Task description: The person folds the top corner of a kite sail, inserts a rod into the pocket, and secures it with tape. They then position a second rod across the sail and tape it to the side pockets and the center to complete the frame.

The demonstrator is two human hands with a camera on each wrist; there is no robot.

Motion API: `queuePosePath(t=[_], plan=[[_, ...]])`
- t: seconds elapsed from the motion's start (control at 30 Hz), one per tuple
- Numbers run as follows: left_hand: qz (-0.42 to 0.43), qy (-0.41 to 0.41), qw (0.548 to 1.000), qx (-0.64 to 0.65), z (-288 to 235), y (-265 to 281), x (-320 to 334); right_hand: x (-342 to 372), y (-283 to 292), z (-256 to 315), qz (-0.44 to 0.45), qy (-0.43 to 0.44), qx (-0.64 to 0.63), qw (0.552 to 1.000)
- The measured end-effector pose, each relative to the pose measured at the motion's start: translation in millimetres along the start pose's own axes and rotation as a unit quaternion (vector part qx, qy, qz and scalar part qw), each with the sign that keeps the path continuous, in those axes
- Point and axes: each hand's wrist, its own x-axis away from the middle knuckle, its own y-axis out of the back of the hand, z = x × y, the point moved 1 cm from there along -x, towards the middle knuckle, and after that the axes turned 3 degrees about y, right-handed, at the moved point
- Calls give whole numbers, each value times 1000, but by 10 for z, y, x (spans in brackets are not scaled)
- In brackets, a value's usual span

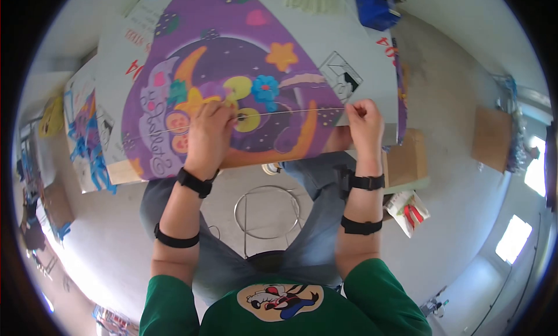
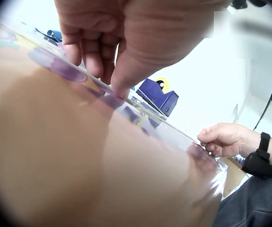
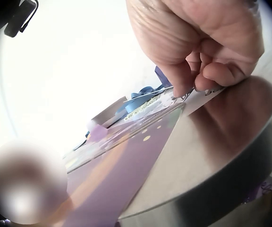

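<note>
Clear plastic film, seemingly thin and glossy, above the purple printed sheet. Its raised edge forms the long axis, running side to side across the front of the person and, in the head view, slanting slightly away from the body towards the right. The body of the film lies on the near side of that edge; the wrist views show reflections in it. White printed cardboard extends beneath the purple printed sheet, whose moon-and-star artwork continues beyond the edge. A blue tape dispenser, as it appears, stands on the far side, well apart from both hands. The left hand lies inboard, nearer the middle of the artwork, with a length of edge continuing outward past it. The right hand lies nearer the right end of the edge, beside the border of the purple sheet. The left fingers pinch the edge, thumb on the near side and other fingers beyond; the right fingers are curled, pinching it at thumb and fingertip.
</note>
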Motion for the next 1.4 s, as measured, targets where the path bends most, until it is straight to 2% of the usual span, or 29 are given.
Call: queuePosePath(t=[0.07, 0.13, 0.33, 0.4, 0.7, 1.4], plan=[[-2, -2, 1000, -2, -16, 4, -6, -2, 6, -14, 11, -55, -71, 996], [5, 8, 1000, -11, -19, 6, -11, 5, 8, 13, 10, -57, -68, 996], [8, 13, 1000, -14, -35, 17, -15, 1, 1, 8, 11, -5, -33, 999], [3, 12, 1000, -11, -33, 9, -11, 12, 27, 84, 26, -39, -28, 999], [6, 12, 1000, -11, -23, 7, -6, -5, -16, -61, 14, -52, -76, 996], [10, 15, 1000, -16, -7, -19, -7, 3, 8, 19, 16, -44, -61, 997]])
